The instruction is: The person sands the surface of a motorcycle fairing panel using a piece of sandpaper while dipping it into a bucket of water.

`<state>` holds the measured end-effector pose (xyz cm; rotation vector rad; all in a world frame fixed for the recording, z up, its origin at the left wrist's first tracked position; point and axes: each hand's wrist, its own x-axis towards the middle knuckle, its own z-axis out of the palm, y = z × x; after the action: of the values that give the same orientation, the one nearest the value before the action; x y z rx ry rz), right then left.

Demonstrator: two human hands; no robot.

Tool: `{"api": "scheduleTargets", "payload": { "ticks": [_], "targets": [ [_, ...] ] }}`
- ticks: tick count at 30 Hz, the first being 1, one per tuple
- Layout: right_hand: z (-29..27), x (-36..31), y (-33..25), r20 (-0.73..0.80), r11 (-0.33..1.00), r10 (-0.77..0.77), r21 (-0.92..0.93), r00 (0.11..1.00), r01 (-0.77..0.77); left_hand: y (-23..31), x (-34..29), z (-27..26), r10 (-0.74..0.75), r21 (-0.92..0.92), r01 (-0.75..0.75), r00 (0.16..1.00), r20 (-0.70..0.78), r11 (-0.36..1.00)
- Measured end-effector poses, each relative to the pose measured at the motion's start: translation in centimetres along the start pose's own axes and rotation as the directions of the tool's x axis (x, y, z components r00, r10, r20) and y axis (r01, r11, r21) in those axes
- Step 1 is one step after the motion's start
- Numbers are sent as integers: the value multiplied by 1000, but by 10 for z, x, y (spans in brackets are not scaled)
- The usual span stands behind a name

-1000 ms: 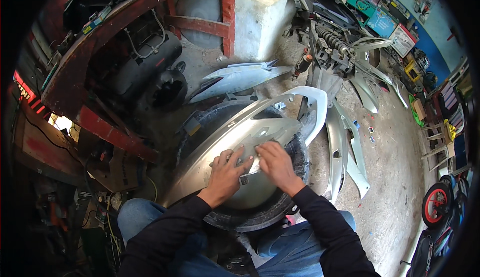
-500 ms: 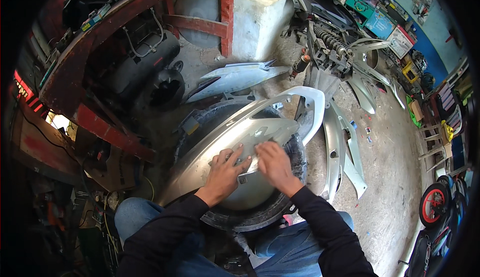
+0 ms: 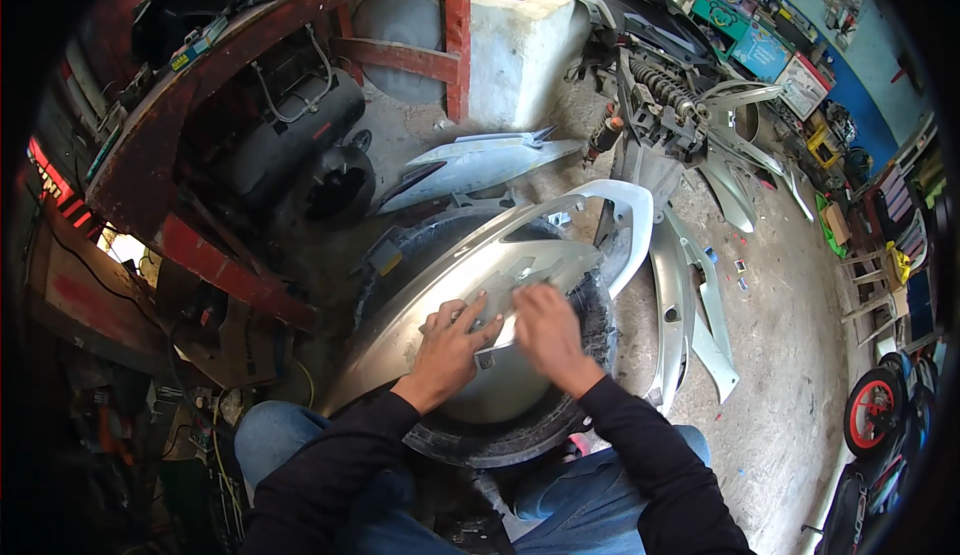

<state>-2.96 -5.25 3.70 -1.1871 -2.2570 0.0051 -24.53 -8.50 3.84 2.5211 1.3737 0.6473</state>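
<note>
A silver-beige motorcycle body panel [image 3: 385,340] with a pale curved end lies slanting across a black tire [image 3: 480,445] in front of my knees. On the panel's middle rests my left hand [image 3: 447,353], its fingers spread and pressed to the surface. Just to its right, my right hand [image 3: 550,340] touches the panel with fingers bent and drawn together. Slight blur covers those fingers, and whatever they may hold is hidden beneath them. Dull grey patches [image 3: 495,285] mark the panel around the fingertips.
Beyond the tire lies a pale blue-white panel [image 3: 490,163]. More silver panels [image 3: 672,305] are on the concrete floor at the right. A stripped motorcycle frame [image 3: 655,105] stands at the back. A red wooden bench [image 3: 230,270] borders the left, with a dark tank [image 3: 300,120] under it.
My right hand has shifted very slightly over the panel, and the small dark thing by its fingertips no longer shows. My left hand keeps its place. The whole view has shifted a little.
</note>
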Motion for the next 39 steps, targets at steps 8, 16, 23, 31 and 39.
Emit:
{"api": "scheduleTargets", "payload": {
  "ticks": [8, 16, 23, 31, 39],
  "targets": [
    [-2, 1, -3, -80, 996, 91, 9, 993, -90, 3, -3, -6, 2, -40, -2, 1000, -2, 999],
    [1, -4, -8, -24, 994, 107, -3, 994, -107, -1, -1, -5, 11, -2, -11, 1000, 3, 1000],
    [2, -8, -1, 40, 999, -22, 32, 999, 21, -2, -1, -4, 14, -11, -14, 1000, -4, 1000],
    [-5, -2, 10, -69, 991, 116, 77, 991, -110, -8, 0, -3, 10, -51, -11, 1000, -15, 999],
    [-9, 3, 3, -111, 961, 230, 186, 967, -207, -9, -4, 0, 37, -13, -37, 999, -28, 999]
  ]
}}
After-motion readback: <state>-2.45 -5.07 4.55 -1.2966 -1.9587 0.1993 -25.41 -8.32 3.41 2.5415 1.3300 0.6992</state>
